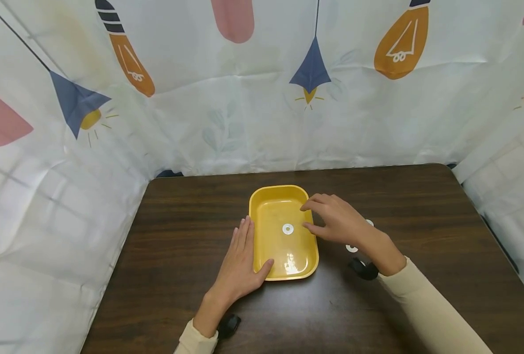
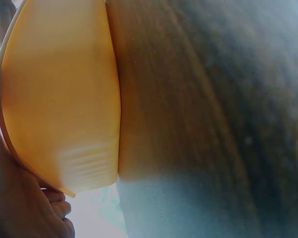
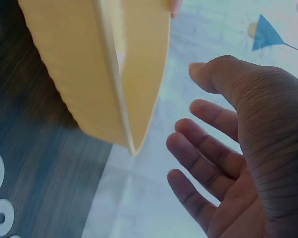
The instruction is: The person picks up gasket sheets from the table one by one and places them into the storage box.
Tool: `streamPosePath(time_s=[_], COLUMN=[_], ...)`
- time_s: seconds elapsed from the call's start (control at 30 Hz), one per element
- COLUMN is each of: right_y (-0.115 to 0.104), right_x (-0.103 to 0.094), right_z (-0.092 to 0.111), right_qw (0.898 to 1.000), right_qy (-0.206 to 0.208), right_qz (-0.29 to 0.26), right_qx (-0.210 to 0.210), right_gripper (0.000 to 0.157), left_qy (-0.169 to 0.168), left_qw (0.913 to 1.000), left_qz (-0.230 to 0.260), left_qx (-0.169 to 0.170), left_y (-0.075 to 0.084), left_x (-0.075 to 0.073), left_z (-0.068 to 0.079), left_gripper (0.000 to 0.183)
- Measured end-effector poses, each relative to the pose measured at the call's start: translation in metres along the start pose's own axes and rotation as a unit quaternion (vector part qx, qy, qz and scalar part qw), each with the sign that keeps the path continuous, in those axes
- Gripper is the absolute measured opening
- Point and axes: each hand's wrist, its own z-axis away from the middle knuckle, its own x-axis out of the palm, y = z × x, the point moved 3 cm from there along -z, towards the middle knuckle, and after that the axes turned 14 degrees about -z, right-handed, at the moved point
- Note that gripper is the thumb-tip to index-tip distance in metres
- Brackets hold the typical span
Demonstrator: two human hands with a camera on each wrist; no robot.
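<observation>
A yellow tray [image 1: 268, 250] with rounded corners sits on the table, and one white washer [image 1: 287, 229] lies flat on its floor. My left hand [image 1: 240, 265] rests along the tray's left rim, its fingers straight and its thumb reaching over the near left corner. Over the right rim hovers my right hand [image 1: 334, 219], thumb and fingers spread apart with nothing between them. In the right wrist view, those fingers [image 3: 203, 153] appear beside the tray's wall [image 3: 69, 64]. More white washers [image 3: 1, 217] lie on the table right of the tray, partly hidden by the right forearm in the head view.
The dark wood-grain table [image 1: 178, 246] ends at a white curtain [image 1: 262, 123] printed with lamps and bulbs, which also hangs along both sides. Black wrist devices [image 1: 363, 269] are worn on both wrists, below light sleeves.
</observation>
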Motion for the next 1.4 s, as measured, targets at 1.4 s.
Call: streamPosePath(time_s=[1.4], right_y=[0.045], right_x=[0.035], right_z=[0.142], right_qw=[0.985], right_qy=[0.043], right_qz=[0.031], right_qx=[0.166], right_gripper=[0.028], left_qy=[-0.021], left_qw=[0.9995], left_qz=[0.017], left_qx=[-0.015], left_y=[-0.001], left_x=[0.002], left_z=[-0.001], left_gripper=[0.107])
